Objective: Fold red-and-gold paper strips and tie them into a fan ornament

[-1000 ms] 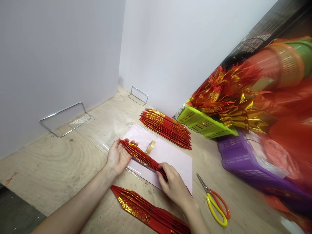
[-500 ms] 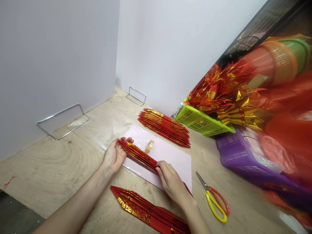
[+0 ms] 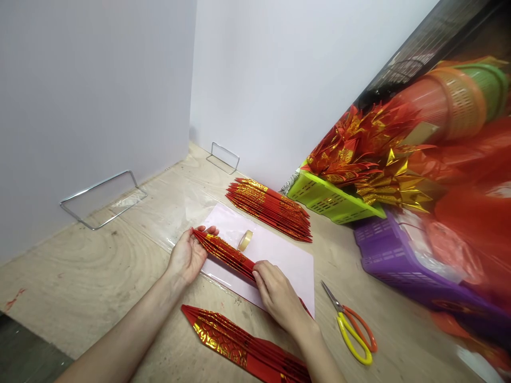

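Observation:
A folded red and gold paper bundle [image 3: 225, 251] is held slantwise above a pale pink sheet [image 3: 289, 260]. My left hand [image 3: 189, 256] holds its pointed far-left end, palm turned up. The fingers of my right hand [image 3: 275, 292] are closed on the bundle nearer its right end. Behind the bundle, a roll of tape [image 3: 245, 240] stands on the sheet. Another stack of red and gold folded paper [image 3: 267, 209] lies beyond the sheet, and a similar folded piece [image 3: 235, 340] rests in front, partly behind my right forearm.
Scissors [image 3: 347, 324] with yellow and orange handles lie at the right. A green basket [image 3: 331, 198] of red and gold paper ornaments and a purple basket [image 3: 393, 255] stand beyond. Two metal wire frames [image 3: 96, 199] touch the table by the pale walls.
My right hand has shifted slightly left along the bundle. My left hand stays at the pointed end.

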`<action>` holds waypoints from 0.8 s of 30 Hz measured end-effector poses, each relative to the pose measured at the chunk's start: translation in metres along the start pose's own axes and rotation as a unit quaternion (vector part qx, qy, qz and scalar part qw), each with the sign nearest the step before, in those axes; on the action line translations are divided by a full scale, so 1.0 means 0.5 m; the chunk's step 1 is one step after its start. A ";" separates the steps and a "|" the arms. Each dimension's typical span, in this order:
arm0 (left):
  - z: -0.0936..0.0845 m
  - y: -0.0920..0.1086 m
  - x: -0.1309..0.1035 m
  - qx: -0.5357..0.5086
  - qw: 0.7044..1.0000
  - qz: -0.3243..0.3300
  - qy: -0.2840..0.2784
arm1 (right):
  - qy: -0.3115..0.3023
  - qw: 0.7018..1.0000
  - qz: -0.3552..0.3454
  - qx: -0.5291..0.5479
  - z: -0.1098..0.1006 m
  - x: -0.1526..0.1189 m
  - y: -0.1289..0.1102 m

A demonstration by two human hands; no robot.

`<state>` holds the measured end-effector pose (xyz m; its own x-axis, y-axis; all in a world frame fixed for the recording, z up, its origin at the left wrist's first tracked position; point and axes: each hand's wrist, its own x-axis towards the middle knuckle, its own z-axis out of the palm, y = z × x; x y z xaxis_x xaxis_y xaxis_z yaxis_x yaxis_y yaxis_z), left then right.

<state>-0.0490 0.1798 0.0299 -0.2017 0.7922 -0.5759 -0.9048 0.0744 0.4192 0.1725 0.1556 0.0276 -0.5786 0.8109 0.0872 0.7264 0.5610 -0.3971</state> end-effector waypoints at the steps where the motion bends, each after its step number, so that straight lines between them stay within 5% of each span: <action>1: 0.000 0.000 0.001 0.001 1.000 0.000 0.000 | -0.005 1.000 0.002 -0.008 0.000 -0.001 0.000; 12: -0.003 -0.012 0.014 0.055 0.998 0.024 0.012 | -0.018 0.998 0.062 0.004 0.011 -0.005 0.016; 15: -0.006 -0.006 0.017 0.070 0.992 0.099 0.029 | -0.035 0.996 0.075 -0.021 0.009 -0.002 0.019; 17: -0.014 0.010 0.009 0.099 0.973 0.204 0.046 | -0.044 0.994 0.085 -0.048 0.007 -0.001 0.019; 20: -0.039 0.044 -0.033 0.303 0.869 0.390 -0.020 | -0.053 0.993 0.080 -0.063 0.006 -0.001 0.013; 22: -0.063 0.062 -0.076 0.496 0.760 0.386 -0.166 | -0.056 0.993 0.073 -0.073 0.006 -0.003 0.009; 24: -0.091 0.064 -0.121 0.640 0.614 0.325 -0.328 | -0.056 0.993 0.065 -0.083 0.010 -0.005 0.007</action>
<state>-0.0826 0.1066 0.0461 0.2092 0.9490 0.2359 0.4081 -0.3040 0.8609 0.1746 0.1548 0.0217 -0.5072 0.8596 -0.0612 0.8431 0.4803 -0.2418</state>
